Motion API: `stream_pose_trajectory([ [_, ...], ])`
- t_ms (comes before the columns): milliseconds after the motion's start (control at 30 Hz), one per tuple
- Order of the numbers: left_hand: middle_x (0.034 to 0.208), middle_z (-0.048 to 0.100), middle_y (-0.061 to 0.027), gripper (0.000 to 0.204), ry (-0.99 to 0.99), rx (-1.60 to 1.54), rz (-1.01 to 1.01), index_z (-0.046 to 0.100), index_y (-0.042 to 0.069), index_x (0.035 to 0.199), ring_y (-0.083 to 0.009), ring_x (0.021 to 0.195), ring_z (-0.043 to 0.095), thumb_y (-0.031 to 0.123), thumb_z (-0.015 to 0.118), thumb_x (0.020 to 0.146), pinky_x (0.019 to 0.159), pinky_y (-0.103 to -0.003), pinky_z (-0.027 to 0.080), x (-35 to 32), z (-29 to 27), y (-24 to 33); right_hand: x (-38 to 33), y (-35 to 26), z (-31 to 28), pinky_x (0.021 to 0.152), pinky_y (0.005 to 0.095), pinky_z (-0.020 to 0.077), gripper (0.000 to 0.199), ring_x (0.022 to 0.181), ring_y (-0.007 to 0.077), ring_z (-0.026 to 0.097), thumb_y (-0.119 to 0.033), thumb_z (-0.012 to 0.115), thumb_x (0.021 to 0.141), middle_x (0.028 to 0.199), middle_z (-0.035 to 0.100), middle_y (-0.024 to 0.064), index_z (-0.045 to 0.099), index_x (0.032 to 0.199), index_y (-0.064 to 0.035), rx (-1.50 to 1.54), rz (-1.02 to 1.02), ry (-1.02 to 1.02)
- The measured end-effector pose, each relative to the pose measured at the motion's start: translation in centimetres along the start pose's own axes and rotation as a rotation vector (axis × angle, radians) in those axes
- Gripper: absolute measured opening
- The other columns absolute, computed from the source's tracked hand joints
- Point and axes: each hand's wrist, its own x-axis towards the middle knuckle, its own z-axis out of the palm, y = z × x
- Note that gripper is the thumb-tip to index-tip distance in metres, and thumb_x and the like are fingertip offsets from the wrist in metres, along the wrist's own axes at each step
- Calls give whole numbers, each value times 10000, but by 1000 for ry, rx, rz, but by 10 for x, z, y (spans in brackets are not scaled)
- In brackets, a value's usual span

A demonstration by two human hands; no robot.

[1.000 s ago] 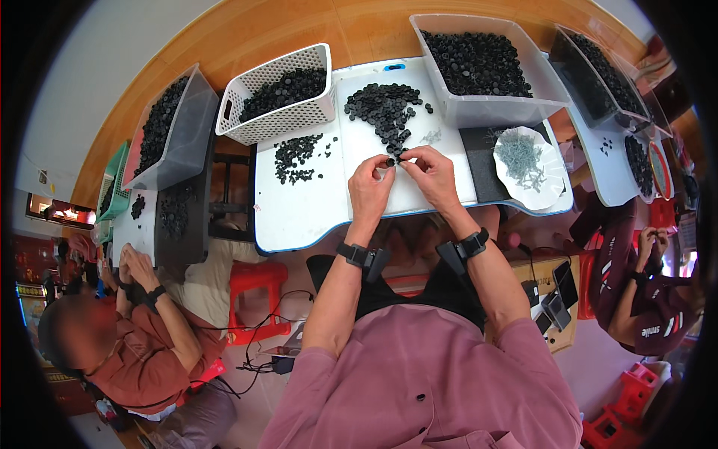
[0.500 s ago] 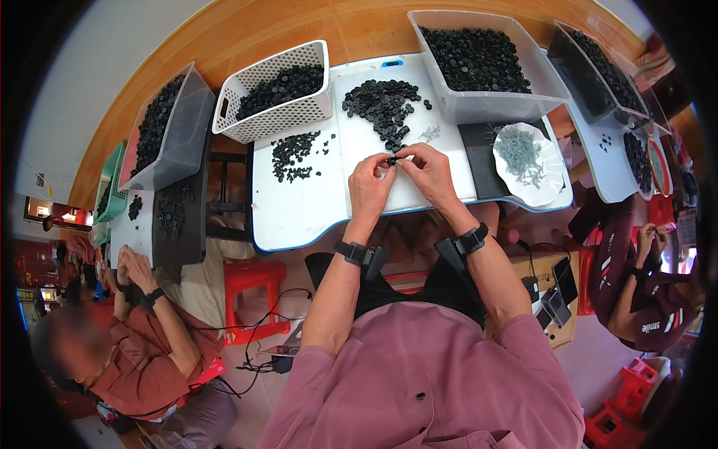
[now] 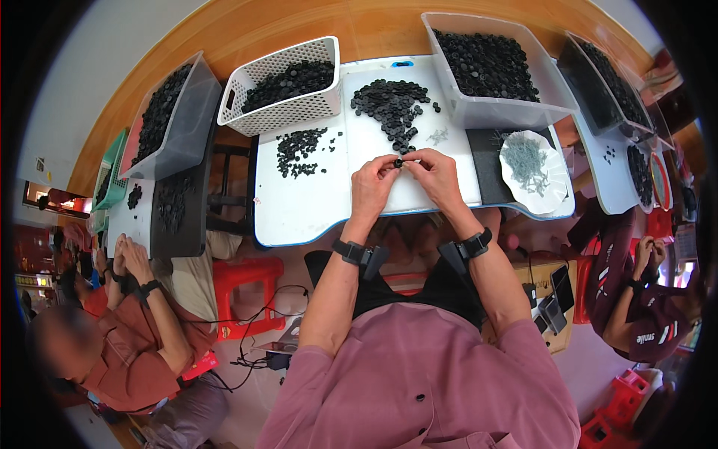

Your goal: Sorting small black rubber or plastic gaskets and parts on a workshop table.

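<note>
My left hand (image 3: 372, 187) and my right hand (image 3: 437, 181) meet above the white table, fingertips pinched together on a small black round part (image 3: 398, 162). My fingers hide much of it. Just beyond them a heap of black round caps (image 3: 389, 103) spreads over the tabletop, its tail reaching almost to my fingertips. To the left lies a group of smaller black pieces (image 3: 299, 153). A few thin, pale pin-like pieces (image 3: 438, 135) rest near my right hand.
At the back stand a white perforated basket (image 3: 288, 111) and a clear plastic bin (image 3: 508, 114), both holding black parts. A scalloped white plate (image 3: 553, 196) of grey-green pins sits on a black mat (image 3: 485, 166) at right. Co-workers sit on both sides.
My hands stay together at the same spot on the table, still pinching the black part, with slight finger movement. The whole view has shifted a little.
</note>
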Motion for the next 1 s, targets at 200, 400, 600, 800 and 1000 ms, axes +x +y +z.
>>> stream_pose_trajectory([
  [200,892,771,-75,313,-15,-18,8,744,46,1168,-122,722,663,64,791,859,708,-277,554,-1,1,3,1,3,-1,622,250,501,156,682,92,634,-24,745,877,860,754,63,800,1023,-29,101,7,-14],
  [400,901,744,-118,287,-18,-5,-7,741,56,1128,-228,744,704,89,788,846,712,-348,571,-1,-2,5,0,0,-3,641,240,504,175,715,86,646,0,732,877,895,755,54,799,1036,-27,68,64,-55],
  [600,921,770,-110,308,-27,1,15,745,51,1170,-165,757,699,96,788,869,730,-304,570,-1,-1,4,1,1,-4,691,251,517,172,778,110,669,-10,738,882,929,762,71,801,1041,-31,76,-48,-54],
  [800,933,775,-116,296,-31,12,-4,748,53,1161,-193,809,740,104,787,872,743,-310,577,-1,-1,5,0,0,-2,695,260,530,161,786,120,687,-6,737,885,921,766,77,799,1032,-26,100,-20,-36],
  [1000,932,780,-122,275,-40,39,-5,752,50,1148,-197,811,748,104,779,880,745,-316,579,0,-1,4,1,4,-1,712,258,543,139,790,122,691,7,737,879,918,765,78,787,1009,-5,85,-31,-35],
])
